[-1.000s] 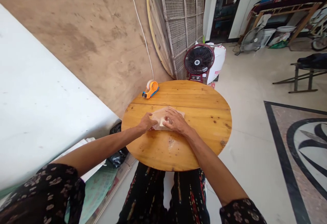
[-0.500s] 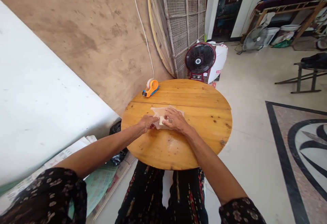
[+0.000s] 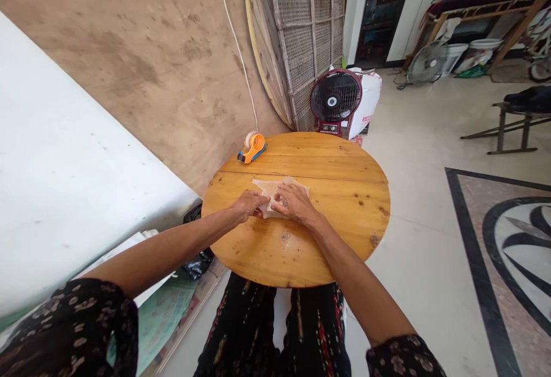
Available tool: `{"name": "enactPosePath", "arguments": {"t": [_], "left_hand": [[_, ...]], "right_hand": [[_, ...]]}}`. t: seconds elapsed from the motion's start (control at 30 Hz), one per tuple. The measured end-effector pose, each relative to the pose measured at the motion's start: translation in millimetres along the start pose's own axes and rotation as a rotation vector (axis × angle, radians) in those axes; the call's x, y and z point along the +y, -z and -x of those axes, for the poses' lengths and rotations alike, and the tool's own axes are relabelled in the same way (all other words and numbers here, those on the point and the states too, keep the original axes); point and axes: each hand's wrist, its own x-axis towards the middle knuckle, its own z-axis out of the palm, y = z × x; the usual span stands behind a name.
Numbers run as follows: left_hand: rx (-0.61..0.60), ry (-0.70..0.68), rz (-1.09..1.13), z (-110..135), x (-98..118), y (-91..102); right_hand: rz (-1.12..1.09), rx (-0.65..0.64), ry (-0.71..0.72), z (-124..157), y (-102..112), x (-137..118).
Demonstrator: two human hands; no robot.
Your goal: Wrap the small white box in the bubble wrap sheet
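A thin, translucent plastic sheet (image 3: 260, 184), perhaps bubble wrap, lies on the round wooden table (image 3: 293, 262). On it, between my hands, is a small whitish block (image 3: 272, 207), mostly hidden by fingers and film. At the sheet's left edge, my left hand (image 3: 249, 203) is closed, its thumb and fingers pinching the film beside the block. My right hand (image 3: 295, 200) comes over from the right with bent fingers, thumb and fingertips pressed on the block and film. A tape dispenser (image 3: 252, 147), orange and blue with a roll of tape, stands at the table's far left edge.
Behind the table stand a dark red fan (image 3: 336, 98) and a large woven panel (image 3: 297, 38). A board (image 3: 142, 67) leans on the left wall. Papers and a black plastic bag (image 3: 200, 265) lie low at the left. To the right is a folding stool (image 3: 512, 119).
Both hands stay nearly in place. The right fingers and thumb have shifted slightly over the block, and less of its white surface shows. The whole view has moved a little.
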Motion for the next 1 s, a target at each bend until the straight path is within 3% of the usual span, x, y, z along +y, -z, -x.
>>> {"name": "enactPosePath", "arguments": {"t": [0.5,0.67,0.8,1.0], "left_hand": [[-0.098,0.073,-0.243,-5.1,29.4,-4.1],[-0.195,0.097,-0.232,-1.3,39.7,1.5],[-0.254,0.020,-0.194,4.7,38.8,6.9],[-0.221,-0.174,-0.241,1.6,15.8,6.8]], "right_hand": [[-0.005,-0.005,0.011,-0.3,5.6,-4.8],[0.001,-0.012,0.001,-1.3,3.3,-3.1],[-0.012,-0.011,-0.002,-1.4,3.4,-0.8],[-0.027,0.000,-0.022,-0.3,4.1,-1.1]]}}
